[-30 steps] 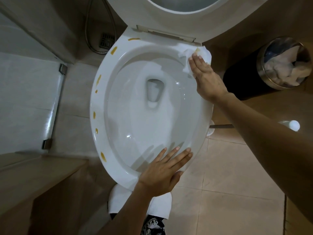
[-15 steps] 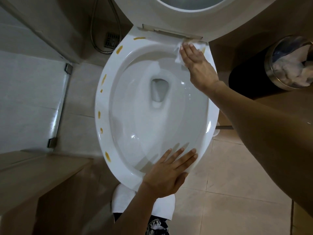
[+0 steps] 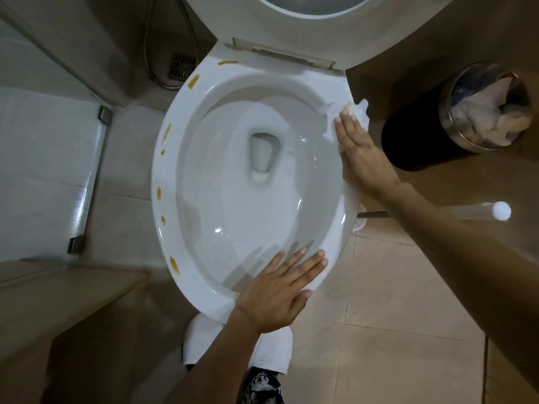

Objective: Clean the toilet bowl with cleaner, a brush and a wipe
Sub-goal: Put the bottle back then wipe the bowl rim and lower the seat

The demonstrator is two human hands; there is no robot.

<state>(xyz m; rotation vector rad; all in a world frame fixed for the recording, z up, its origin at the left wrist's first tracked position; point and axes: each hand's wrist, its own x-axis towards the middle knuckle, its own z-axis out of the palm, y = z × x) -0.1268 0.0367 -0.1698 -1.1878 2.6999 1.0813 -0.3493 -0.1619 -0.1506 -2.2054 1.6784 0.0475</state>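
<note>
A white toilet bowl (image 3: pixel 175 158) fills the middle of the view, its seat and lid (image 3: pixel 306 21) raised at the top. Several yellow-brown smears (image 3: pixel 166 132) dot the left and rear rim. My right hand (image 3: pixel 361 153) lies flat with straight fingers on the right rim, pressing a white wipe (image 3: pixel 359 112) that shows a yellow stain past the fingertips. My left hand (image 3: pixel 280 290) rests flat on the front rim, fingers spread, holding nothing.
A black bin with a metal rim (image 3: pixel 431 135), holding crumpled white paper, stands right of the bowl. A toilet brush handle (image 3: pixel 376 214) with a white knob (image 3: pixel 501 210) lies by the right side. A glass shower partition (image 3: pixel 87 176), hose and floor drain (image 3: pixel 180 65) are left.
My right hand has slid the wipe from the rear of the rim, near the hinge, forward along the right side. The left hand has stayed on the front rim.
</note>
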